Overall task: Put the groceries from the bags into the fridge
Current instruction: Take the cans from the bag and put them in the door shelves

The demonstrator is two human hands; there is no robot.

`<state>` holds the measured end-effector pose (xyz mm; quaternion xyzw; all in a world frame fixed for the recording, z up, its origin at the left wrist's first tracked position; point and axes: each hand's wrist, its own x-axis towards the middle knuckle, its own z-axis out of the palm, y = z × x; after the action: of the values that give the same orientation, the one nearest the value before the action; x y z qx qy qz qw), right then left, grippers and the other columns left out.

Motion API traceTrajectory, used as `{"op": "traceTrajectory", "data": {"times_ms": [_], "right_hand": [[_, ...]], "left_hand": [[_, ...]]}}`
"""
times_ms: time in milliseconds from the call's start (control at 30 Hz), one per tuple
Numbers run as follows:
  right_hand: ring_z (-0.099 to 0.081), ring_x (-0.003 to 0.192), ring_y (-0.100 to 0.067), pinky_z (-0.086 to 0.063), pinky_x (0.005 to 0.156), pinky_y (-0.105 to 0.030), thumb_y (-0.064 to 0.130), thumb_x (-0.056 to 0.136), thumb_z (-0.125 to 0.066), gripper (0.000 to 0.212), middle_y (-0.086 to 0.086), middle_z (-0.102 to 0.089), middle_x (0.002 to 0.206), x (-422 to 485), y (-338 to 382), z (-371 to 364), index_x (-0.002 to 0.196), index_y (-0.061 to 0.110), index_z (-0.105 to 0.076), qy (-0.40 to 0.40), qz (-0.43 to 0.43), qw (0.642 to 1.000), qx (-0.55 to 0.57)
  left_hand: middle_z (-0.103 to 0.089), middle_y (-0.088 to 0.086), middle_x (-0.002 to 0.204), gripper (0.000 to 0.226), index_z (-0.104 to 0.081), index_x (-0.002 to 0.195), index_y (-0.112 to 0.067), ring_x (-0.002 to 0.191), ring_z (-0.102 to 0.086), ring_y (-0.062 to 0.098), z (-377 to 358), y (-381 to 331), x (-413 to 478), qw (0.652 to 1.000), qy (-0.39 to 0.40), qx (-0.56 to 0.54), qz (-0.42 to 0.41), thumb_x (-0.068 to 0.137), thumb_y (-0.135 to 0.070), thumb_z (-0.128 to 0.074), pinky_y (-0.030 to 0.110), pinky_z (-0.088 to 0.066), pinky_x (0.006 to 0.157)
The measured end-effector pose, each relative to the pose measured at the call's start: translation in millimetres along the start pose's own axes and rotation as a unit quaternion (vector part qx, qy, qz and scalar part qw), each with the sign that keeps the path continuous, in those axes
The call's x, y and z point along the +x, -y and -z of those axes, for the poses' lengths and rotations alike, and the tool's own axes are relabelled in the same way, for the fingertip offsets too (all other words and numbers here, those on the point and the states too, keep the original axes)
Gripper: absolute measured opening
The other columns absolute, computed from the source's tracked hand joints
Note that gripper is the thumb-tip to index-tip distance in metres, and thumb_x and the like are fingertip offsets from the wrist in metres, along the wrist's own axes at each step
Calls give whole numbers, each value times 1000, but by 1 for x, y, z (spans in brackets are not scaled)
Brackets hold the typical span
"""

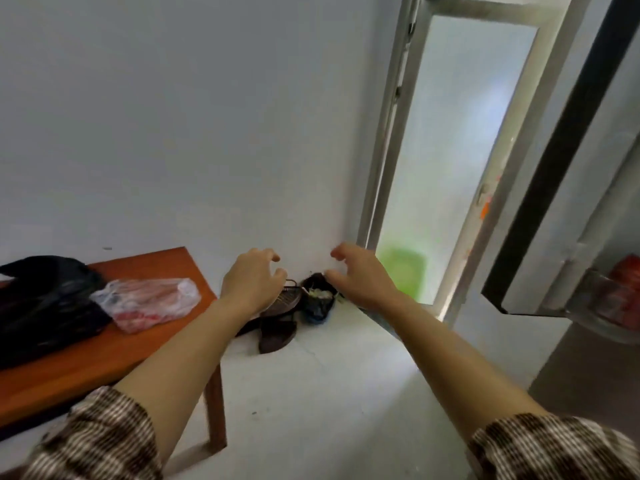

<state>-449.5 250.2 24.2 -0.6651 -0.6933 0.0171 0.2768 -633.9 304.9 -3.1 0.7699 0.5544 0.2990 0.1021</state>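
Empty, fingers loosely curled: left hand (252, 282) and right hand (360, 275). On orange wooden table (86, 368): thin clear plastic bag of reddish food (145, 303), probably light, limp, slippery; best pinched at bunched end.

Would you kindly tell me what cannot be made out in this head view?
Head view only:
black bag: opaque and cut by the left edge; contents hidden.
clear bag: contents blurred, only reddish.
fridge door: cut by the right edge; the inside is out of frame.
floor clutter: partly behind the left hand.
green shape: blurred by frosted glass.
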Motion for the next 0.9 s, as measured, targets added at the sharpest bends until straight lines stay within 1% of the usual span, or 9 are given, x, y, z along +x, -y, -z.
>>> {"op": "traceTrajectory", "data": {"times_ms": [100,200,267,400,467,567,700,767,900], "right_hand": [[-55,113,-24,-45,96,-38,33,88,-59,45,-7,-59,127,22,49,-65,127,11,-54,57,13,998,1],[-53,114,-25,-45,96,-41,36,88,-56,47,-7,-58,128,46,97,-125,128,14,-52,115,36,993,-5],[-54,113,-26,-46,94,-41,38,87,-56,47,-8,-58,126,62,127,-163,127,13,-53,135,50,990,-3],[-47,123,-30,-40,100,-45,40,88,-55,51,-9,-53,133,93,177,-241,131,14,-49,179,83,980,-32],[-45,125,-30,-38,103,-46,41,89,-54,51,-8,-51,137,116,201,-279,132,15,-48,195,102,975,-42],[-45,127,-28,-37,105,-44,42,90,-55,50,-7,-51,139,158,236,-334,132,16,-49,205,123,970,-45],[-41,133,-27,-33,109,-47,37,91,-52,50,-7,-46,145,213,284,-400,136,16,-46,240,116,964,-25],[-41,131,-28,-35,107,-47,35,90,-52,48,-7,-46,143,235,306,-429,134,15,-46,252,133,958,-20],[-41,122,-31,-37,96,-43,32,91,-50,36,-9,-51,126,274,348,-475,121,12,-48,271,171,946,-43]], "left_hand": [[-55,10,129,37,-57,125,-15,117,-51,28,21,74,-5,998,18,35,50,92,-29,-50,38,-43,94],[-57,12,122,34,-59,121,-15,110,-54,30,41,140,-5,994,11,64,90,91,-28,-48,36,-43,85],[-58,11,121,32,-60,119,-16,107,-55,28,52,182,-3,990,3,78,114,93,-30,-47,35,-42,80],[-56,11,126,33,-60,115,-13,111,-54,30,63,273,6,980,5,114,165,92,-31,-45,40,-48,84],[-55,11,125,36,-57,120,-14,110,-52,30,68,320,16,973,11,138,185,94,-34,-43,41,-49,82],[-51,10,128,39,-51,128,-14,114,-49,30,77,385,38,966,19,149,211,97,-35,-42,42,-49,85],[-50,8,128,38,-49,131,-15,115,-48,27,91,463,69,961,22,138,237,98,-33,-42,40,-47,85],[-49,7,132,40,-47,133,-16,117,-47,26,100,499,82,959,25,147,242,98,-33,-42,38,-46,86],[-48,6,135,42,-46,136,-16,122,-45,25,117,566,100,951,42,160,260,97,-33,-42,39,-45,91]]}}
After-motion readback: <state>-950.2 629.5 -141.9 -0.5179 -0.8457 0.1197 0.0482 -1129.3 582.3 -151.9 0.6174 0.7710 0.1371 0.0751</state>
